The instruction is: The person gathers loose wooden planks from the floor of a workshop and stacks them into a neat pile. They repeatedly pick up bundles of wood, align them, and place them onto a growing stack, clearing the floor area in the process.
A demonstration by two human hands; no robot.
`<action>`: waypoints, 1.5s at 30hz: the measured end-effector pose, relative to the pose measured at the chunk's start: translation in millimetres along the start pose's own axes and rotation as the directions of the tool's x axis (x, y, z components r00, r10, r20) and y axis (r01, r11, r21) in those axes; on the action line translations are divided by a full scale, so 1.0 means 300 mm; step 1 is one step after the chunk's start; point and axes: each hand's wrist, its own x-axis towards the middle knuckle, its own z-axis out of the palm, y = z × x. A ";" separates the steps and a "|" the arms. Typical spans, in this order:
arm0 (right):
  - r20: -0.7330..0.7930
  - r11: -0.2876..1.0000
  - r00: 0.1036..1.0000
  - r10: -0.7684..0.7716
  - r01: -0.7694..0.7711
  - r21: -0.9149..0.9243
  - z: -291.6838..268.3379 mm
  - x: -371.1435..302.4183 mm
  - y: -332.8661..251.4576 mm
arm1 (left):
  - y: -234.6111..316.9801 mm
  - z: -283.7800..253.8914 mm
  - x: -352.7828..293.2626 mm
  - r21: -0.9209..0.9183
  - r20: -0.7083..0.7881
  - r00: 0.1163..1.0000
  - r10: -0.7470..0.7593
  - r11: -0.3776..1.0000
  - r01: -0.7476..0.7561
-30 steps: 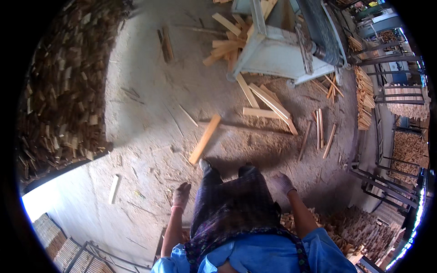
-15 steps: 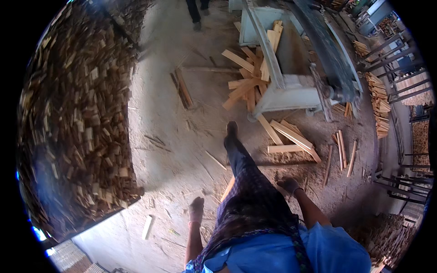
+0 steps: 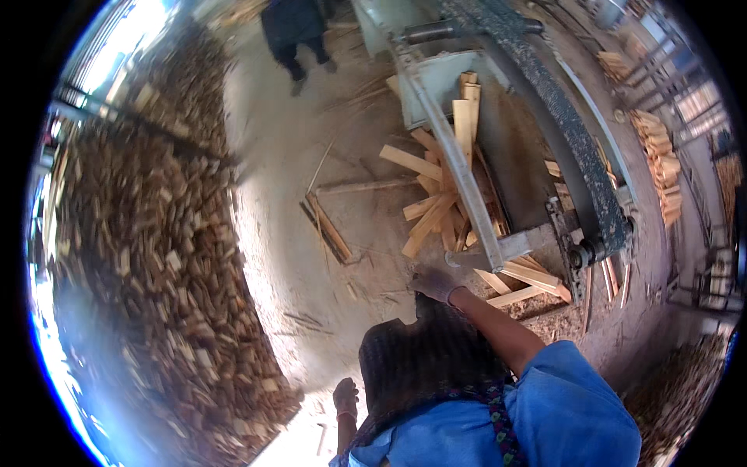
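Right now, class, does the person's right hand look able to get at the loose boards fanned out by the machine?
Probably yes, perhaps with a bend or step: the right hand appears empty, and the loose boards fan out past the pale machine frame, which crosses only part of them.

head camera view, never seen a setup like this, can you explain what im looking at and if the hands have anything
No robot here: a wide fisheye camera on someone's head looks down, so straight edges bend. The blue sleeve at the bottom is the wearer's. The right hand is out in front, the left hand lower in the picture; I see nothing held in either, though the picture is blurry. Loose wooden strips lie on the floor around a metal-framed machine with a dark belt. A big heap of wood pieces fills the left side. Another person is at the top.
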 end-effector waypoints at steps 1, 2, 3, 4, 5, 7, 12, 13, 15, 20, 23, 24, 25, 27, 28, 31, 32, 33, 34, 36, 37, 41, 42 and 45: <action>0.026 0.999 0.999 0.037 -0.037 0.005 -0.049 0.009 -0.060 | 0.049 -0.021 0.051 0.017 0.035 0.999 0.017 1.000 -0.018; 0.052 0.997 0.996 0.074 -0.075 0.009 -0.101 0.005 -0.111 | 0.112 -0.045 0.115 0.034 0.072 0.997 0.032 0.999 -0.035; 0.077 0.993 0.990 0.114 -0.115 0.003 -0.140 0.000 -0.143 | 0.160 -0.051 0.153 0.046 0.116 0.992 0.044 0.998 -0.049; 0.069 0.989 0.986 0.151 -0.150 -0.022 -0.173 -0.006 -0.079 | 0.256 0.042 0.168 0.101 0.090 0.995 0.049 0.993 -0.058; 0.079 0.987 0.984 0.157 -0.154 -0.040 -0.178 -0.003 -0.034 | 0.300 0.042 0.232 0.185 0.190 0.948 0.255 0.939 -0.290; 0.055 0.985 0.983 0.174 -0.173 -0.031 -0.192 -0.010 -0.002 | 0.374 0.056 0.365 0.271 0.250 0.910 0.330 0.879 -0.393; -0.049 0.923 0.924 0.380 -0.382 -0.042 -0.153 -0.009 0.084 | 0.640 0.135 0.552 0.302 0.341 0.849 0.405 0.808 -0.506; -0.034 0.899 0.899 0.436 -0.437 -0.029 -0.159 -0.017 0.113 | 0.747 0.233 0.482 0.298 0.300 0.937 0.180 0.915 -0.271; 0.019 0.882 0.882 0.470 -0.471 0.016 -0.169 0.028 0.049 | 0.852 0.230 0.501 0.332 0.325 0.918 0.229 0.881 -0.337; 0.003 0.873 0.875 0.485 -0.483 -0.070 -0.143 0.205 0.009 | 1.029 0.226 0.656 0.351 0.350 0.904 0.245 0.861 -0.369; 0.011 0.852 0.853 0.522 -0.521 -0.056 -0.168 0.298 -0.002 | 1.144 0.240 0.787 0.442 0.412 0.894 0.175 0.820 -0.364; 0.055 0.887 0.911 0.408 -0.381 -0.262 -0.147 0.321 0.090 | 1.161 0.250 0.830 0.475 0.439 0.888 0.136 0.804 -0.358; 0.009 0.877 0.900 0.435 -0.422 -0.230 -0.138 0.371 0.100 | 1.168 0.224 0.867 0.420 0.475 0.864 0.167 0.820 -0.390; -0.077 0.852 0.866 0.493 -0.499 -0.156 -0.122 0.468 0.117 | 1.202 0.227 0.914 0.417 0.445 0.879 0.172 0.828 -0.374; -0.074 0.815 0.823 0.563 -0.568 -0.115 -0.128 0.530 0.144 | 1.226 0.237 0.928 0.477 0.430 0.882 0.192 0.781 -0.403; -0.149 0.869 0.875 0.462 -0.479 -0.122 -0.163 0.657 0.311 | 1.284 0.301 0.887 0.466 0.366 0.904 0.222 0.797 -0.385; -0.110 0.858 0.890 0.442 -0.456 -0.236 -0.199 0.714 0.370 | 1.244 0.304 0.944 0.564 0.401 0.864 0.304 0.662 -0.494; -0.067 0.839 0.901 0.428 -0.424 -0.341 -0.223 0.766 0.431 | 1.221 0.335 0.966 0.515 0.409 0.872 0.267 0.722 -0.463; -0.220 0.830 0.859 0.462 -0.506 -0.233 -0.216 0.777 0.536 | 1.205 0.391 0.972 0.457 0.432 0.874 0.223 0.781 -0.426; -0.257 0.777 0.750 0.610 -0.630 0.005 -0.311 0.912 0.583 | 1.173 0.497 0.946 0.250 0.402 0.907 0.127 0.937 -0.242; -0.277 0.728 0.680 0.679 -0.672 0.136 -0.355 0.987 0.609 | 1.163 0.562 0.938 0.378 0.405 0.901 0.153 0.870 -0.317; -0.351 0.505 0.620 0.701 -0.780 -0.368 -0.520 1.171 0.904 | 1.176 0.920 0.940 0.454 0.584 0.812 0.023 0.820 -0.350; -0.400 0.479 0.615 0.680 -0.785 -0.393 -0.575 1.197 0.956 | 1.082 0.988 0.995 0.389 0.678 0.727 0.105 0.789 -0.476; -0.508 0.430 0.611 0.607 -0.790 -0.437 -0.712 1.270 1.074 | 1.106 1.322 1.051 0.435 0.807 0.581 0.103 0.561 -0.704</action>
